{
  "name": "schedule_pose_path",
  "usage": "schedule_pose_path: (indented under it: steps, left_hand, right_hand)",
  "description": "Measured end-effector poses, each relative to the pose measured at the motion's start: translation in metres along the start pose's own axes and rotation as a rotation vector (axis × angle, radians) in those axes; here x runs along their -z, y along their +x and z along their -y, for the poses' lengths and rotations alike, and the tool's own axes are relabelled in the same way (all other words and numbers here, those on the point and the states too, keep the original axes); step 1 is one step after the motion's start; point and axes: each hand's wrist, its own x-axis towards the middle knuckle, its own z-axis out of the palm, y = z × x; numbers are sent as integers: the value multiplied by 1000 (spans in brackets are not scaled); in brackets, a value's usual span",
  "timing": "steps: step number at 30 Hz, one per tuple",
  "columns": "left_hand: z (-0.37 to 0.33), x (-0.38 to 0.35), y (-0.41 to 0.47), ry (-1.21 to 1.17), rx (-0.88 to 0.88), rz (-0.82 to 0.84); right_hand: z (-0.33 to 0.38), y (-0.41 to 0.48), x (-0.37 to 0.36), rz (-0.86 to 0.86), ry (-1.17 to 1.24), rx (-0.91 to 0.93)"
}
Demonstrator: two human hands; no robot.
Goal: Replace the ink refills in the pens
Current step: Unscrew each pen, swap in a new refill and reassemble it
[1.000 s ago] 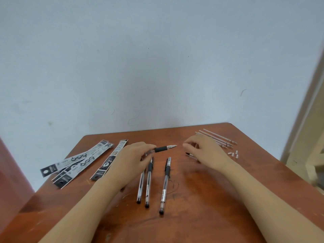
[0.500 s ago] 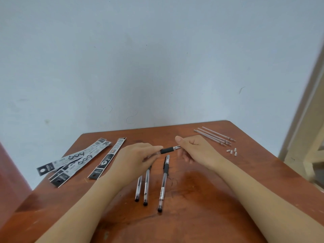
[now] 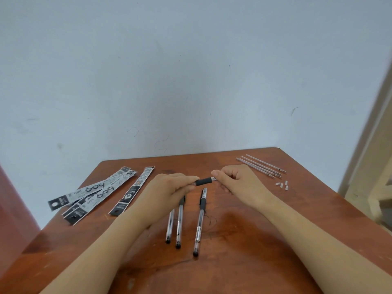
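Note:
A clear pen with a black grip point(image 3: 204, 181) is held level above the wooden table point(image 3: 244, 262). My left hand point(image 3: 167, 190) grips its barrel. My right hand point(image 3: 237, 183) pinches its metal tip end with thumb and curled fingers. Below them three more clear pens lie side by side, tips pointing away: one point(image 3: 170, 225) partly under my left hand, a second point(image 3: 179, 223), and a third point(image 3: 199, 223) to the right. Several thin refills point(image 3: 262, 165) lie at the far right.
Several small white caps point(image 3: 282, 184) sit just below the refills. Three flat black-and-white refill packets point(image 3: 95, 193) are spread at the table's left. A pale wall stands behind the table, and a light wooden frame point(image 3: 369, 158) at the right.
My right hand moved left from the table onto the tip of the pen that my left hand holds, and now pinches it. The view shifted slightly upward.

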Motion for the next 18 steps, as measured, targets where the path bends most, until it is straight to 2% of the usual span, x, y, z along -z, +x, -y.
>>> schedule_pose_path:
  steps: [6, 9, 11, 16, 18]
  left_hand:
    - [2, 7, -1, -282, 173, 129]
    - [5, 7, -1, -336, 200, 147]
    - [1, 2, -1, -269, 175, 95]
    - [-12, -12, 0, 59, -84, -61]
    - [-10, -16, 0, 165, -135, -122]
  right_hand:
    - [2, -3, -1, 11, -43, 74]
    - [3, -3, -4, 14, -63, 59]
    - [2, -2, -6, -4, 0, -9]
    - [5, 1, -11, -18, 269, -286]
    - [5, 1, -11, -41, 351, -361]
